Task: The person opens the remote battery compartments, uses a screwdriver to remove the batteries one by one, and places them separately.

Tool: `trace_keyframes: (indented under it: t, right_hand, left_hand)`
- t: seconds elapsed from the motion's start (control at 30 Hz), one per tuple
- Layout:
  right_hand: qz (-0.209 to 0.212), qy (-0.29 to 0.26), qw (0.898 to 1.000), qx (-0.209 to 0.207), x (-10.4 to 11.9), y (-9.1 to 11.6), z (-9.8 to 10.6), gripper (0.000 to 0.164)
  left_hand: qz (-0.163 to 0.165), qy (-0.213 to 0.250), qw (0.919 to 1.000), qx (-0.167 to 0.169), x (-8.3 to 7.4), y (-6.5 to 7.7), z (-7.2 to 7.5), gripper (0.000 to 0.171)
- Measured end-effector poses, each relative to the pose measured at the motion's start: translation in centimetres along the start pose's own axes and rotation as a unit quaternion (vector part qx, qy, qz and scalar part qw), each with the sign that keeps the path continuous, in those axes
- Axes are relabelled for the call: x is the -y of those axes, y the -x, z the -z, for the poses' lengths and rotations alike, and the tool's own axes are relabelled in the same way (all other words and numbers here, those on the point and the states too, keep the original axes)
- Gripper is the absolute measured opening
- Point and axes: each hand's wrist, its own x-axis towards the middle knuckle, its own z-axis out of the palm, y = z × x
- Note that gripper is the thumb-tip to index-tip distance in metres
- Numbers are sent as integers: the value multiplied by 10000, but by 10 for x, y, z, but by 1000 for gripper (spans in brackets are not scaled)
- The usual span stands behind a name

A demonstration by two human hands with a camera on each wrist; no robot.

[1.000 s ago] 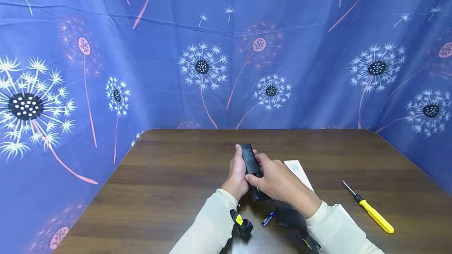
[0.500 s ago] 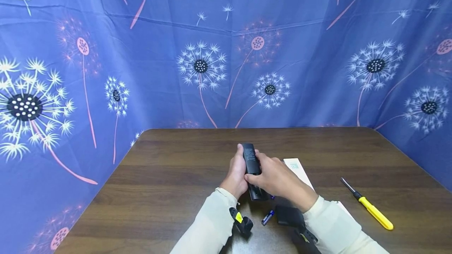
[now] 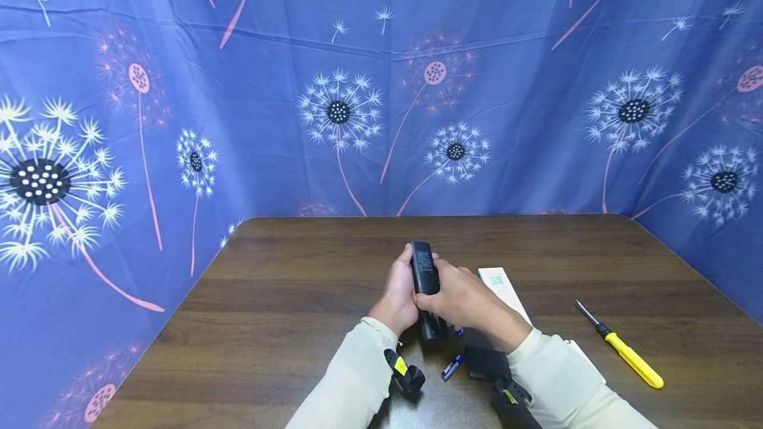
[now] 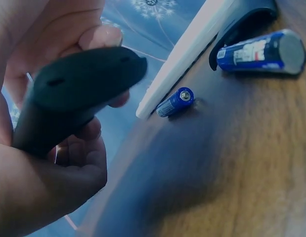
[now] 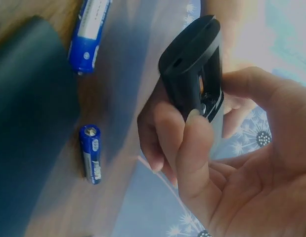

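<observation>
My left hand (image 3: 401,293) grips a black remote control (image 3: 424,269), its printed back upward. In the right wrist view, an open battery compartment (image 5: 208,98) shows on the remote, with a metal contact inside. My right hand (image 3: 467,298) holds the remote from the right, its thumb lying across the lower part. The fingers of both hands hide some of the compartment. Two blue batteries lie on the table below: one battery (image 3: 452,368) towards me and another battery (image 3: 459,332) beside the remote's lower end, mostly covered in the head view.
A white flat box or strip (image 3: 503,291) with a green printed code lies beyond my right hand. Further right is a yellow-handled screwdriver (image 3: 633,357). A dark piece (image 3: 485,363) sits near my right wrist; its kind is unclear. Behind the wooden table (image 3: 286,296) hangs a blue patterned cloth.
The remote has turned slightly more upright in my hands, and my right thumb stays on its lower part. The batteries and screwdriver have stayed in place.
</observation>
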Motion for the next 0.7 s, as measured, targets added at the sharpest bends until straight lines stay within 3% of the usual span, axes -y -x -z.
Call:
trace_keyframes:
  t: [0.2,0.37,0.53,0.7]
  right_hand:
    - [-73,13,10000,-47,1,0,-2,66]
    - [-94,-92,9999,-43,2,1,-2,63]
    - [-125,-167,9998,-27,3,1,-3,56]
    - [-181,-140,9997,44,3,2,-6,47]
  left_hand:
    - [-88,16,9999,102,0,0,-1,59]
    - [-284,-148,9995,-30,-1,1,-1,71]
    - [-720,-482,9937,-717,-2,3,0,77]
    - [-1335,-361,9800,-1432,-7,0,2,66]
